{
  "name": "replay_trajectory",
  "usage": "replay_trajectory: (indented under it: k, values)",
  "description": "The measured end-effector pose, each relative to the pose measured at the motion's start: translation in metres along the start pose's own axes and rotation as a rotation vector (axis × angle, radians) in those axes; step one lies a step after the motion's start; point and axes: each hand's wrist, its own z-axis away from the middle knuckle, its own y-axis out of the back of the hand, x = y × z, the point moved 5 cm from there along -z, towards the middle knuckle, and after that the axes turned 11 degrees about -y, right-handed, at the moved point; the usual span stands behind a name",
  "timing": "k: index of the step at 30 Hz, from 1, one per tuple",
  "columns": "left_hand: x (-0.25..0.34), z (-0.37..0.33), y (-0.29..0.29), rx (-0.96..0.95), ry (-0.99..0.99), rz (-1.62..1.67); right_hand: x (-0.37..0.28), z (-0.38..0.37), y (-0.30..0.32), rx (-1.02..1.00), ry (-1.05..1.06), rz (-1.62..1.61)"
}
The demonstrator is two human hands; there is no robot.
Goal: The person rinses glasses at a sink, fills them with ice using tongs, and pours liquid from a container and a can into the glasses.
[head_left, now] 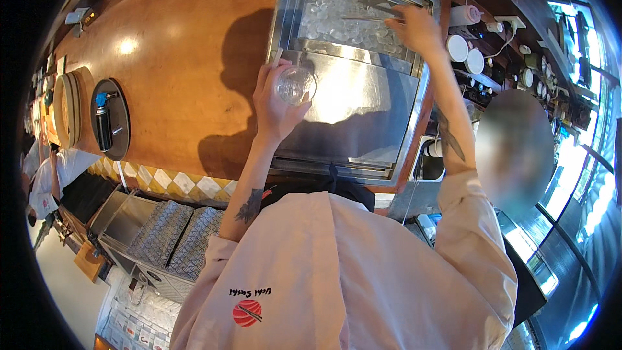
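Observation:
My left hand [271, 100] is wrapped round a clear drinking glass [296, 85], held over the near left part of a steel ice well. From above, the glass shows its round rim; whether anything is inside I cannot tell. Farther off, my right hand [418, 28] reaches over the well's open far section. Its fingers are closed on slim metal tongs [363, 18], whose tips lie among the ice cubes [327, 16]. A steel lid [350, 84] covers the nearer section of the well, between my two hands.
A wooden counter [175, 45] spreads to the left. On it stand a dark oval tray [120, 139] with a blowtorch [102, 120] and a round wooden tub [65, 110]. Bottles and white-lidded containers [457, 48] line the right side. Another person [58, 172] is at far left.

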Motion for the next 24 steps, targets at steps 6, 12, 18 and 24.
replay_trajectory:
  k: [6,12,18,24]
  values:
    - [0.002,0.01,0.007,-0.03,-0.007,-0.016,-0.023,-0.073,-0.107,-0.175,-0.04,-0.027]
    - [0.001,0.017,0.014,-0.065,0.007,-0.024,-0.044,-0.104,-0.152,-0.135,0.038,0.0]
    - [-0.014,0.023,0.012,-0.02,0.055,0.02,-0.049,-0.096,-0.156,-0.127,0.037,-0.015]
    - [-0.014,0.01,0.015,-0.003,0.023,0.012,-0.031,-0.072,-0.154,-0.063,0.048,-0.255]
